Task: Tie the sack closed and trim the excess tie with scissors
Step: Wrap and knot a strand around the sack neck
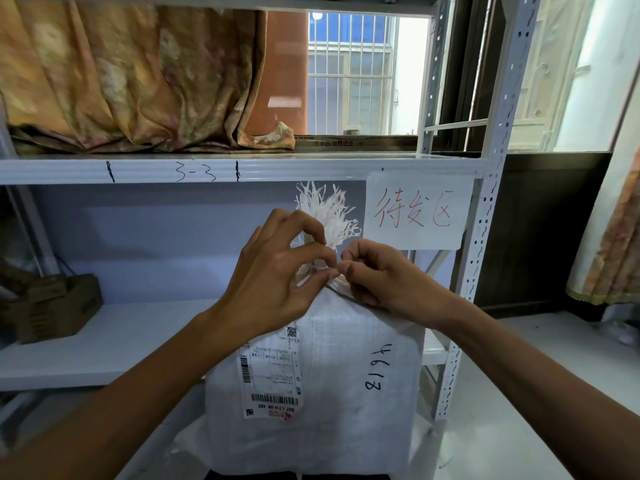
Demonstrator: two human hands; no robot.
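A white woven sack [346, 393] stands upright in front of me, with a shipping label and the handwritten number 81917 on its side. Its gathered neck ends in a frayed white tuft [329, 209] that sticks up above my fingers. My left hand [277, 282] pinches at the neck with thumb and forefinger. My right hand [377, 282] pinches the same spot from the right, fingertips touching the left ones. A thin pale tie seems to run between them, mostly hidden by the fingers. No scissors are in view.
A white metal shelving unit [242, 169] stands right behind the sack, marked "3-3". A paper sign with red writing [419, 211] hangs on it. A cardboard box [52, 306] sits on the lower shelf at left. Folded curtain fabric [138, 81] lies on the upper shelf.
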